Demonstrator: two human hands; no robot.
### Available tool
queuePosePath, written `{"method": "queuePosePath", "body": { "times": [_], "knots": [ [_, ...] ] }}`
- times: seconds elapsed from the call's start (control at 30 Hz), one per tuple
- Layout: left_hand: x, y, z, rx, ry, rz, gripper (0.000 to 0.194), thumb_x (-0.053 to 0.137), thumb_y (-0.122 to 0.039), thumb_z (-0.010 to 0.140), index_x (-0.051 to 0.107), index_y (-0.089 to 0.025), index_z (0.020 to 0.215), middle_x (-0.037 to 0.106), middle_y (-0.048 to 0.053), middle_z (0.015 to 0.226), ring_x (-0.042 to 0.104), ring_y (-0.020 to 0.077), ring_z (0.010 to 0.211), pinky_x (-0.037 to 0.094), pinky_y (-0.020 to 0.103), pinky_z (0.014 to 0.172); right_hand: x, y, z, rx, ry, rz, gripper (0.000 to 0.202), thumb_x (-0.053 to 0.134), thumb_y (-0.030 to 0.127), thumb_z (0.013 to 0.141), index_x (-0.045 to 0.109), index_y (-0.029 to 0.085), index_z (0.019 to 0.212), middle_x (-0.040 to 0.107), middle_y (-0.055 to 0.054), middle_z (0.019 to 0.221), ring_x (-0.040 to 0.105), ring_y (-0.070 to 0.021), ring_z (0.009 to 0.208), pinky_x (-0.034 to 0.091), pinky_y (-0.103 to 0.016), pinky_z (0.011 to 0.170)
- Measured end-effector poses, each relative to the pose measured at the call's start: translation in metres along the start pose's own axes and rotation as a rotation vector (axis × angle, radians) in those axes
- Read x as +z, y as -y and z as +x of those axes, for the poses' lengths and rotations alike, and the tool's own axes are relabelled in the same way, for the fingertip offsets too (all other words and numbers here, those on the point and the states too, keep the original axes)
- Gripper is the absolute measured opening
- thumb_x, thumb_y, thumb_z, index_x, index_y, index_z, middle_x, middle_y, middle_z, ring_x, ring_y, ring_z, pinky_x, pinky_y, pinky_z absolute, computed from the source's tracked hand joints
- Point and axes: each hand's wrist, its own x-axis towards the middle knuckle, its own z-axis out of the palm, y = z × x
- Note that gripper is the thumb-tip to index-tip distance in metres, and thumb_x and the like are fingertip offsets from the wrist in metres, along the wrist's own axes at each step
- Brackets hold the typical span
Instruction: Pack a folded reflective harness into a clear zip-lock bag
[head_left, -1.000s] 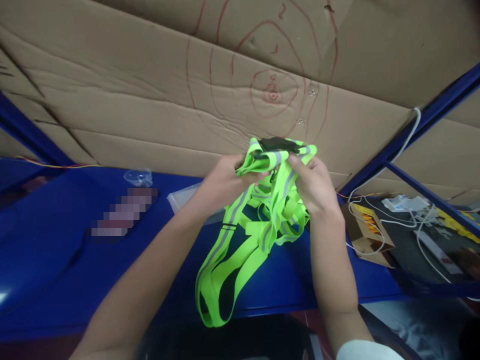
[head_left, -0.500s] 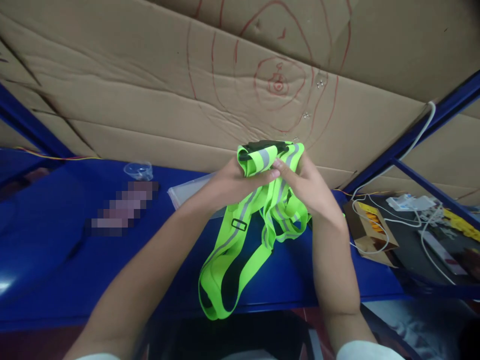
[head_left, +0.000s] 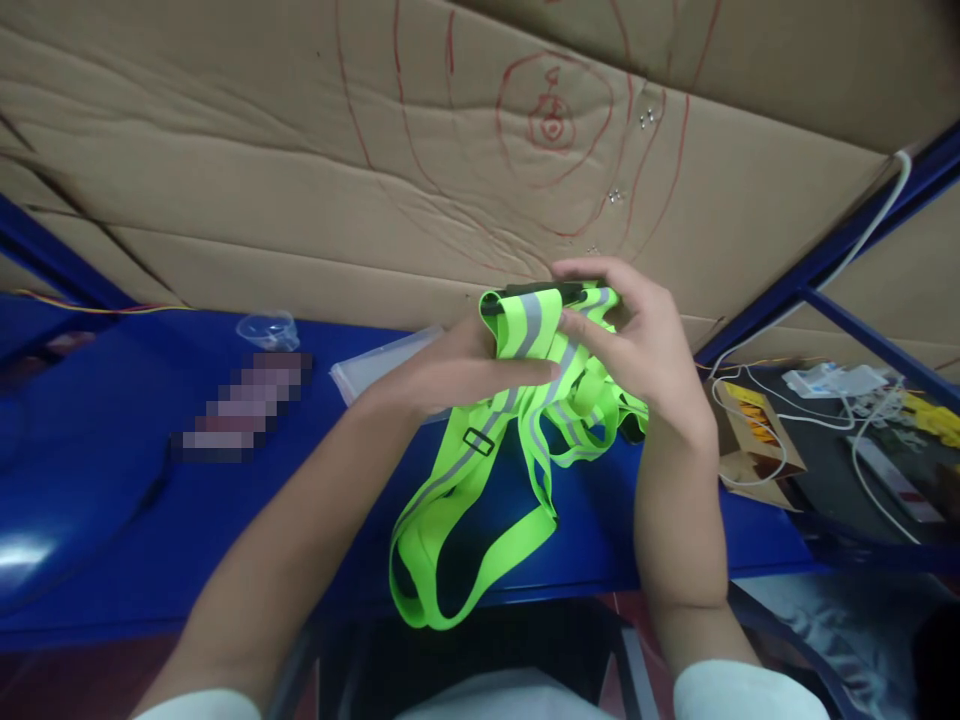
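Note:
Bright yellow-green reflective straps (head_left: 480,480) with grey stripes, a black slider buckle (head_left: 478,441) and black parts along the top are bunched above the blue table. They look like a reflective safety harness. My left hand (head_left: 480,370) grips the bundle from the left, its thumb lying across the front and its other fingers hidden behind. On the right side, my right hand (head_left: 630,330) holds the upper folds, thumb in front and index finger over the top edge. A long loop hangs down toward the table's front edge.
On the blue table (head_left: 97,400) lie a clear plastic bag (head_left: 382,365), a clear plastic cup (head_left: 268,330) and a pixelated object (head_left: 247,405). An open cardboard box (head_left: 757,440) and white cables stand at the right. A cardboard panel (head_left: 262,230) with red rings rises behind.
My right hand has shifted up and right, and its index finger now reaches over the top of the straps. The left thumb lies slightly lower on the bundle. The view has tilted down slightly.

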Motion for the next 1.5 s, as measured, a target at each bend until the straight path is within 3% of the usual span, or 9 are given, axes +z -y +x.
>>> {"method": "queuePosePath", "body": {
  "times": [0.27, 0.4, 0.57, 0.8, 0.97, 1.13, 1.23, 1.33, 1.5],
  "knots": [
    [0.017, 0.015, 0.005, -0.059, -0.112, 0.003, 0.048, 0.085, -0.03, 0.08, 0.073, -0.02, 0.125, 0.074, 0.006, 0.131, 0.066, 0.0289, 0.127, 0.051, 0.041, 0.112, -0.003, 0.0, -0.004, -0.021, 0.037, -0.139, 0.016, 0.071, 0.028, 0.096, 0.082, 0.029, 0.108, 0.081, -0.001, 0.108, 0.074, -0.0245, 0.103, 0.055, -0.04, 0.097],
    [0.026, 0.02, 0.007, -0.208, -0.028, -0.245, 0.056, 0.093, -0.032, 0.071, 0.075, -0.017, 0.122, 0.076, 0.009, 0.123, 0.071, 0.0298, 0.115, 0.058, 0.041, 0.099, -0.003, -0.004, -0.005, 0.016, -0.092, -0.16, 0.014, 0.072, 0.037, 0.097, 0.08, 0.026, 0.099, 0.081, 0.0, 0.099, 0.074, -0.0231, 0.092, 0.056, -0.038, 0.088],
    [0.022, 0.023, 0.01, -0.227, 0.058, -0.267, 0.054, 0.096, -0.032, 0.068, 0.076, -0.016, 0.116, 0.077, 0.009, 0.116, 0.072, 0.0274, 0.107, 0.059, 0.038, 0.091, -0.011, -0.01, -0.005, 0.157, -0.07, -0.046, 0.035, 0.081, 0.052, 0.089, 0.07, 0.023, 0.074, 0.063, 0.003, 0.066, 0.056, -0.0158, 0.061, 0.049, -0.033, 0.062],
    [0.023, 0.018, 0.007, -0.261, 0.154, -0.338, 0.043, 0.092, -0.024, 0.07, 0.076, -0.015, 0.108, 0.078, 0.008, 0.109, 0.073, 0.0236, 0.095, 0.059, 0.036, 0.086, -0.009, -0.014, -0.004, 0.325, -0.035, 0.276, 0.041, 0.077, 0.064, 0.088, 0.071, 0.024, 0.081, 0.063, 0.003, 0.067, 0.052, -0.0131, 0.054, 0.04, -0.026, 0.049],
    [0.031, 0.017, 0.005, -0.285, 0.241, -0.383, 0.035, 0.085, -0.022, 0.077, 0.076, -0.017, 0.11, 0.079, 0.01, 0.115, 0.076, 0.0262, 0.101, 0.06, 0.04, 0.092, -0.006, -0.021, -0.001, 0.427, 0.051, 0.384, 0.036, 0.075, 0.061, 0.091, 0.068, 0.026, 0.095, 0.068, 0.002, 0.081, 0.058, -0.0149, 0.059, 0.047, -0.028, 0.053],
    [0.02, 0.015, 0.005, -0.197, 0.221, -0.241, 0.03, 0.08, -0.025, 0.077, 0.075, -0.017, 0.106, 0.08, 0.008, 0.107, 0.076, 0.0271, 0.098, 0.061, 0.038, 0.087, -0.003, -0.019, -0.001, 0.135, -0.067, 0.013, 0.03, 0.078, 0.05, 0.093, 0.072, 0.023, 0.102, 0.071, -0.003, 0.096, 0.067, -0.019, 0.087, 0.054, -0.033, 0.078],
    [0.004, 0.009, 0.004, -0.113, 0.224, -0.068, 0.033, 0.079, -0.03, 0.076, 0.075, -0.019, 0.108, 0.079, 0.005, 0.11, 0.074, 0.0266, 0.103, 0.058, 0.035, 0.091, -0.002, -0.005, -0.005, 0.06, 0.08, -0.077, 0.037, 0.055, 0.05, 0.108, 0.073, 0.023, 0.126, 0.077, -0.007, 0.113, 0.071, -0.0228, 0.103, 0.055, -0.04, 0.093],
    [-0.009, 0.004, 0.005, -0.038, 0.306, 0.116, 0.034, 0.073, -0.034, 0.08, 0.074, -0.019, 0.11, 0.077, 0.004, 0.115, 0.07, 0.0258, 0.113, 0.054, 0.034, 0.101, 0.001, 0.008, -0.008, 0.027, 0.311, -0.105, 0.062, 0.054, 0.057, 0.106, 0.049, 0.025, 0.159, 0.068, -0.01, 0.143, 0.066, -0.0286, 0.129, 0.05, -0.049, 0.112],
    [-0.019, 0.005, 0.007, -0.11, 0.394, 0.162, 0.032, 0.07, -0.036, 0.082, 0.072, -0.016, 0.106, 0.075, 0.005, 0.112, 0.068, 0.0251, 0.109, 0.055, 0.035, 0.097, 0.018, 0.005, -0.005, -0.025, 0.385, -0.133, 0.07, 0.068, 0.059, 0.098, 0.05, 0.026, 0.156, 0.055, -0.009, 0.16, 0.052, -0.033, 0.147, 0.042, -0.051, 0.124]
  ]
}}
